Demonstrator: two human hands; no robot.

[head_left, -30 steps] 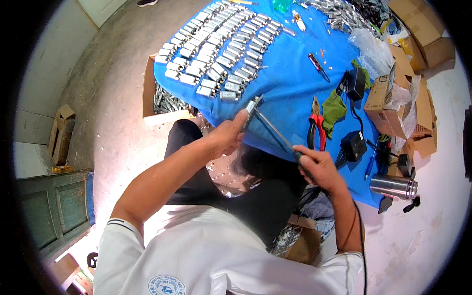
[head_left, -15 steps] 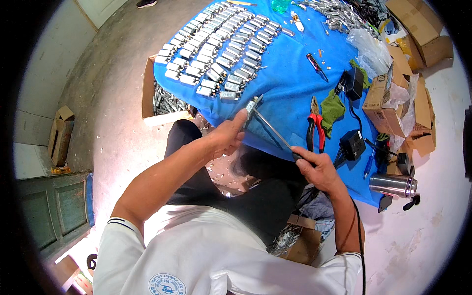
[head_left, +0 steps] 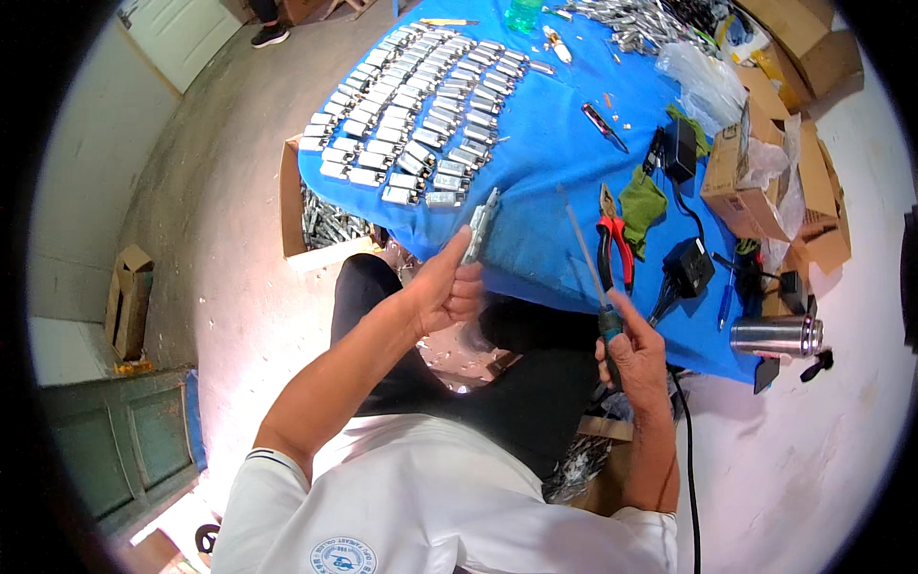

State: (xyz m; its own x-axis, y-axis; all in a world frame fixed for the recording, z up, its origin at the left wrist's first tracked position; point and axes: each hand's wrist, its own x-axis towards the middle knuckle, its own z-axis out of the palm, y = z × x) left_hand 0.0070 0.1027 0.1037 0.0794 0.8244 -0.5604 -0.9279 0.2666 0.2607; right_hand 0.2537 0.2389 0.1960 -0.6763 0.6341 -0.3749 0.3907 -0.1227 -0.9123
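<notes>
My left hand (head_left: 448,290) is closed round a narrow silver metal part (head_left: 481,227), whose end sticks up past my thumb at the table's near edge. In my right hand (head_left: 635,356) I grip a screwdriver (head_left: 609,323) by its dark handle. Its long thin shaft points up and away over the blue cloth, apart from the metal part. Just beyond my left hand, rows of small silver rectangular metal pieces (head_left: 385,134) lie on the cloth. Red-handled pliers (head_left: 612,239) rest near the screwdriver's shaft.
A cardboard box of metal parts (head_left: 330,222) stands left of the blue-covered table (head_left: 545,134). On its right are a green cloth (head_left: 642,204), black adapters (head_left: 687,268), a steel flask (head_left: 776,336) and an open carton (head_left: 755,187). A metal pile (head_left: 631,24) lies at the back.
The screwdriver's tip has come away from the metal part; its shaft now points up and away. My right hand has turned upright and come nearer me. The part in my left hand is tilted more upright.
</notes>
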